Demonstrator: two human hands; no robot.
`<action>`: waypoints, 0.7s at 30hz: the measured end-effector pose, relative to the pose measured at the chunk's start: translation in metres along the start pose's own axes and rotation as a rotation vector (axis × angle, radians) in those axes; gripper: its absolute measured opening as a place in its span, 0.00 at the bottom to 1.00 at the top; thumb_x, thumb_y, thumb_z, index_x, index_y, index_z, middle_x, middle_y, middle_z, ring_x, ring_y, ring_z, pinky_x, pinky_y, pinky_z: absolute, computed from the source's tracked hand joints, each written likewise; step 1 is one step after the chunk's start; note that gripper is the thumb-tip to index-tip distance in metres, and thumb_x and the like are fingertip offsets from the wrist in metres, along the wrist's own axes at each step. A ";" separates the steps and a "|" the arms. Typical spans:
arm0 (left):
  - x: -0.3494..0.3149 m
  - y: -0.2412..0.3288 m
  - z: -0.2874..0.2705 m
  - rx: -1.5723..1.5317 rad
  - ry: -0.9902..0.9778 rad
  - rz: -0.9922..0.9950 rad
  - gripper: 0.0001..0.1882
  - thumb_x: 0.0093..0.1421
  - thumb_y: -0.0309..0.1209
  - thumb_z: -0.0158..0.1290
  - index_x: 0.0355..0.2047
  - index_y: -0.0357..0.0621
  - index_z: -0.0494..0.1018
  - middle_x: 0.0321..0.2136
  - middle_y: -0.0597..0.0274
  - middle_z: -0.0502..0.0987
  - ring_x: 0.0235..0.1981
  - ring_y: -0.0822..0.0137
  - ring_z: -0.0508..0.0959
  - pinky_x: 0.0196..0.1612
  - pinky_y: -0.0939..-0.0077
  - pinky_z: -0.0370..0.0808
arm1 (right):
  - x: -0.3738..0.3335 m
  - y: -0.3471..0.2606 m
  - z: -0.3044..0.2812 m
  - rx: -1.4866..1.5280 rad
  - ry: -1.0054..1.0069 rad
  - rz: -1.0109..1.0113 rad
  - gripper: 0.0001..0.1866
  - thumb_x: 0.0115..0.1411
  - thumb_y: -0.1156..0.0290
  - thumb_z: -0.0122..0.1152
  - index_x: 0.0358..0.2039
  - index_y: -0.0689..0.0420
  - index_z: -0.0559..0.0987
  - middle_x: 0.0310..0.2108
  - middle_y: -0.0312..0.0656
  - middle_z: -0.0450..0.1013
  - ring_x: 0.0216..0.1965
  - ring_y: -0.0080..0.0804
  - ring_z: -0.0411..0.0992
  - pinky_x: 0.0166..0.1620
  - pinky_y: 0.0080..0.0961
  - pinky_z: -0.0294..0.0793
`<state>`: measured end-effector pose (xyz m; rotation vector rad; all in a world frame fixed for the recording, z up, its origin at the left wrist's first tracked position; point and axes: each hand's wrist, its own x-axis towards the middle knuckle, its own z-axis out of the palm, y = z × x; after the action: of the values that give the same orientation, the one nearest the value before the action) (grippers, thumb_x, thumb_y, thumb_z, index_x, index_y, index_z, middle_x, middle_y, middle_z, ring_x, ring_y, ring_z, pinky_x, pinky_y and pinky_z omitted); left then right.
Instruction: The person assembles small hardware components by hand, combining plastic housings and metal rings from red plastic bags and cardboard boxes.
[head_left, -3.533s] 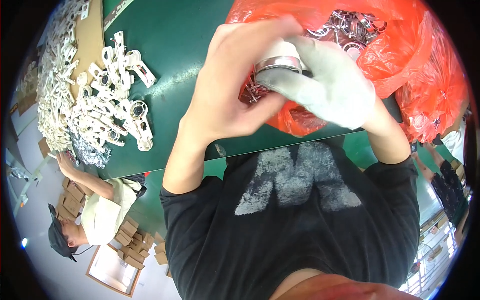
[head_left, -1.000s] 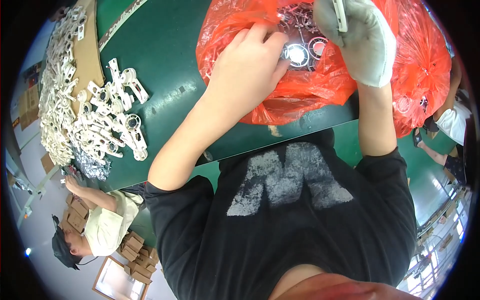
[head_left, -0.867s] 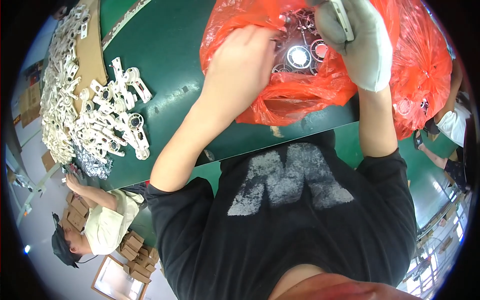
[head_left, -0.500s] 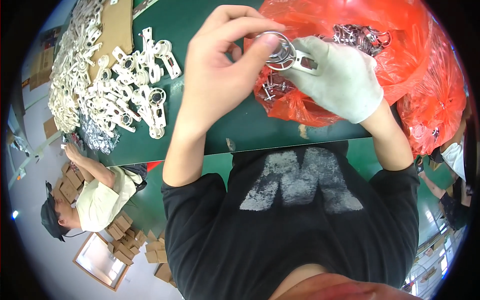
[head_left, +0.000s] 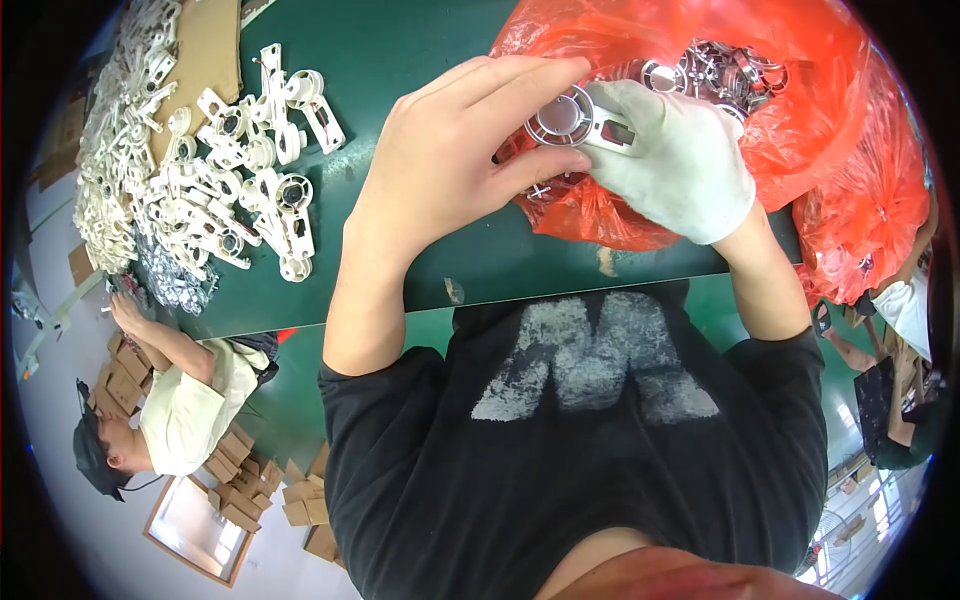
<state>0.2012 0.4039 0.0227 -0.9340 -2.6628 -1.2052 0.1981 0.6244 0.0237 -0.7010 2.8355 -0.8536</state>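
Note:
My gloved right hand (head_left: 668,160) grips a white plastic housing (head_left: 612,132) by its narrow end, next to a dark rectangular slot. At the housing's round end sits a shiny silver ring (head_left: 560,117), facing up. My bare left hand (head_left: 470,140) curves about that ring, fingertips along its far side and thumb along its near side. Beneath and beyond both hands spreads an opened red plastic bag (head_left: 800,120). Inside it lie loose silver rings (head_left: 735,72) and small metal pieces. The gloved fingers hide much of the housing's narrow end.
Many white plastic housings (head_left: 225,190) are heaped on the green table (head_left: 390,40) to the left, beside brown cardboard (head_left: 212,60). A second red bag (head_left: 880,210) stands at the right. A co-worker (head_left: 190,400) is at the table's left end, and another person is partly visible far right.
The silver ring, earlier tilted in a left-hand pinch over the housing, now lies flat at its round end. My left thumb and fingers have spread to either side of it.

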 end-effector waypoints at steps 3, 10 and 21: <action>0.002 0.004 -0.001 -0.033 -0.041 -0.012 0.33 0.48 0.25 0.70 0.57 0.43 0.77 0.51 0.54 0.81 0.50 0.55 0.82 0.52 0.67 0.79 | -0.001 0.001 -0.001 -0.002 -0.002 -0.015 0.20 0.58 0.52 0.66 0.46 0.52 0.82 0.26 0.45 0.81 0.30 0.44 0.82 0.34 0.40 0.81; 0.005 0.003 0.006 -0.136 -0.009 0.038 0.35 0.48 0.22 0.68 0.59 0.37 0.74 0.54 0.53 0.80 0.52 0.55 0.82 0.52 0.69 0.80 | -0.003 0.007 0.000 0.042 0.064 -0.051 0.19 0.57 0.54 0.68 0.45 0.51 0.83 0.25 0.44 0.80 0.29 0.43 0.82 0.32 0.39 0.80; 0.004 0.005 0.011 -0.196 0.114 0.079 0.33 0.53 0.20 0.67 0.60 0.32 0.71 0.55 0.46 0.79 0.56 0.57 0.81 0.56 0.68 0.79 | -0.004 -0.002 -0.009 0.224 0.005 0.058 0.19 0.57 0.55 0.67 0.45 0.52 0.82 0.26 0.45 0.80 0.31 0.45 0.82 0.35 0.40 0.81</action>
<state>0.2021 0.4160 0.0199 -0.9551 -2.4305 -1.4746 0.2001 0.6290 0.0325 -0.5840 2.6908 -1.1403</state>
